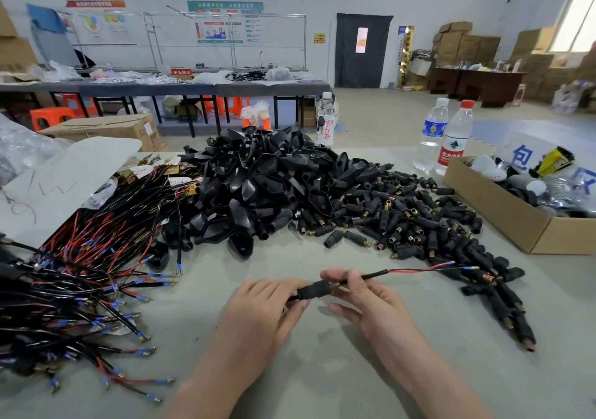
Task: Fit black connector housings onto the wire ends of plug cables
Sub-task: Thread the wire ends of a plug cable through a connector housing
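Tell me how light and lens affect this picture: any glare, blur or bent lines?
Head view: the bright window at top right is blown out. Head view: the wide lens bows the long grey far table. Head view: the left hand and right hand look sharp, casting only soft shadows on the pale grey tabletop. Head view: the heap of black plastic housings loses detail.

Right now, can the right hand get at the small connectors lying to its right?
Probably yes: only bare table separates the right hand from the small connectors. But it pinches the cable, so it must let go first.
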